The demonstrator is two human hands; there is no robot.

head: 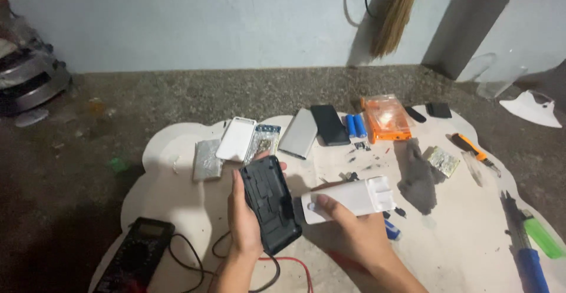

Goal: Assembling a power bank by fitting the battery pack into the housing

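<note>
1. Now we grasp a black ribbed plastic case shell (271, 203) in our left hand (244, 225), fingers wrapped round its edge, above the pale cloud-shaped mat (460, 240)
2. We clench our right hand (348, 231) on a white rectangular plastic housing (349, 198), thumb on top
3. We see a black multimeter (137, 254) lower left and an orange plastic box (386, 118) farther back
</note>
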